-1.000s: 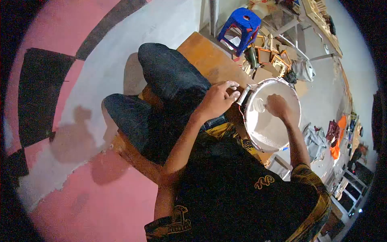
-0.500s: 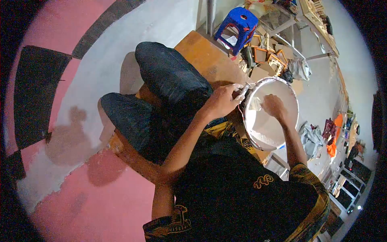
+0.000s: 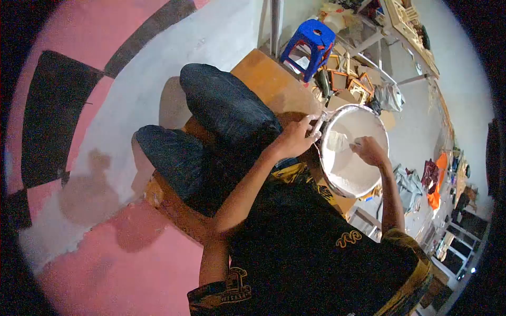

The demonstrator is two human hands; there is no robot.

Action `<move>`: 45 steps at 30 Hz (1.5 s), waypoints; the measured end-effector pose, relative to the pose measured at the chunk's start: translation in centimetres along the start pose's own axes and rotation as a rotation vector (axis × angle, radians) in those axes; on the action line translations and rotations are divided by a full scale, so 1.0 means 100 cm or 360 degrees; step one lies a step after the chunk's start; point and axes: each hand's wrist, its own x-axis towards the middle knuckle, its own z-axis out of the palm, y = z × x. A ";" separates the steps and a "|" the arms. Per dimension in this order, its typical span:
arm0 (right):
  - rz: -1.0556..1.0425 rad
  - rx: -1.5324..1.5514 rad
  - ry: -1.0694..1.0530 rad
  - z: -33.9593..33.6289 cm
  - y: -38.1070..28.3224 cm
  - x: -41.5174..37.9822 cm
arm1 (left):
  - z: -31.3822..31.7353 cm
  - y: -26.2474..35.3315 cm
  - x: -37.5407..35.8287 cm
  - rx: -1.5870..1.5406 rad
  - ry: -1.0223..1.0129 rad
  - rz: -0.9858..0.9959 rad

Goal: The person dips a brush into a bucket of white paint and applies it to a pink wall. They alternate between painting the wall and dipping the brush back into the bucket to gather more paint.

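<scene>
A round white bucket [image 3: 387, 131] with a smeared rim and whitish material inside leans in front of my lap, its mouth facing me. My left hand [image 3: 296, 138] is closed at its near edge, with fingers wrapped by the handle and rim. Over the bucket's mouth, my right hand [image 3: 370, 151] grips a flat tool [image 3: 337, 142] with a wide, whitish head pointing toward my left hand. The tool's exact kind is unclear under the white coating, and most of its handle is hidden in my fist.
A brown wooden board [image 3: 269, 76] lies beyond my knees [image 3: 226, 89]. Past it stand a blue plastic stool [image 3: 315, 41] and a heap of wooden frames [image 3: 348, 81]. A worktable [image 3: 406, 37] is at upper right; cloths [image 3: 408, 184] lie farther right.
My right hand has shifted right and down inside the bucket's mouth, and more of the tool's pale head shows. My left hand remains at the rim; the whole view has tilted slightly.
</scene>
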 end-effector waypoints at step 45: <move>0.0702 0.0508 0.0091 -0.032 0.002 -0.099 | -0.062 -0.002 0.005 -0.0762 0.0334 0.0123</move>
